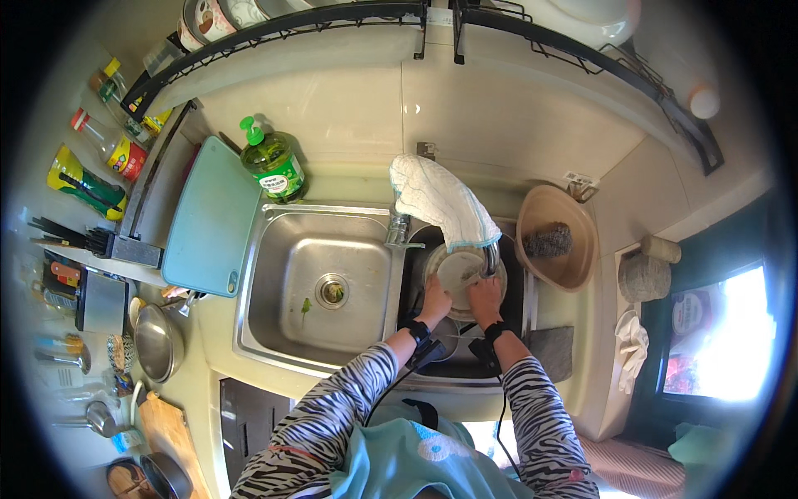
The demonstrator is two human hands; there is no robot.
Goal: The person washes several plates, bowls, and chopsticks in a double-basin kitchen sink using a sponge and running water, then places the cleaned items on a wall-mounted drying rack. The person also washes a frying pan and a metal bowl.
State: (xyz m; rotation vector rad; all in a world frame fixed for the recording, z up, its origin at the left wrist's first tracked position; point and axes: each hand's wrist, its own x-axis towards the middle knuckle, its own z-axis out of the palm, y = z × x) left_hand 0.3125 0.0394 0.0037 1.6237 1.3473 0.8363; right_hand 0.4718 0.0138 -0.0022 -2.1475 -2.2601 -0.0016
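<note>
Both of my hands are in the dark right-hand sink basin, under the faucet. My left hand (435, 301) grips the near left rim of a round white dish (458, 270), its fingers bent around the edge. At the dish's right side is my right hand (485, 298), also closed on it; part of its fingers is hidden. Whether the dish is a plate or a shallow bowl I cannot tell. Other round dishware seems to lie beneath it. Over the faucet (490, 263) hangs a white cloth (439, 200) with a blue edge, just beyond my hands.
The steel left basin (278, 283) holds a green leaf scrap (306, 307) near its drain. A green soap bottle (274, 166) and a pale blue cutting board (208, 220) stand behind and left. Right of the sink, a tan basin (573, 270) holds a dark scrubber (547, 240). A rack (332, 14) hangs above.
</note>
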